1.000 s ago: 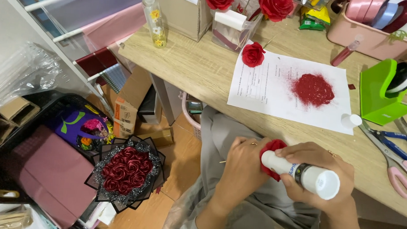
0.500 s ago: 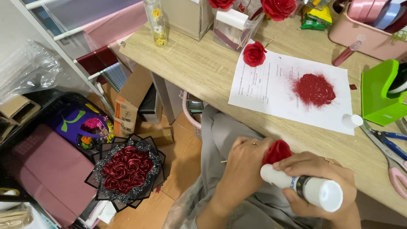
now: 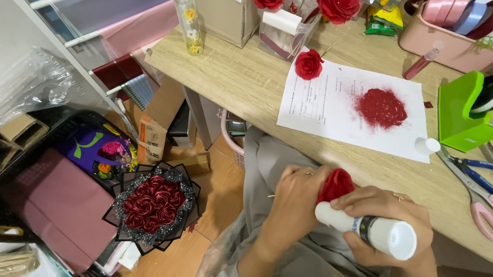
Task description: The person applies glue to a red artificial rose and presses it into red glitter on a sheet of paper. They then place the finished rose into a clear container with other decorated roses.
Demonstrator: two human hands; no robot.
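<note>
My left hand [image 3: 296, 203] grips soft red fabric rose [image 3: 336, 183]; right hand [image 3: 388, 222] clasps white plastic glue bottle [image 3: 363, 229]; keep nozzle on petals, squeeze gently.

We see bright, even, soft light with only faint shadows. Mild glare sits on the crinkled clear plastic wrap [image 3: 32, 87] and the white paper sheet [image 3: 335, 111]. Focus is sharp; straight lines bow slightly toward the edges.
</note>
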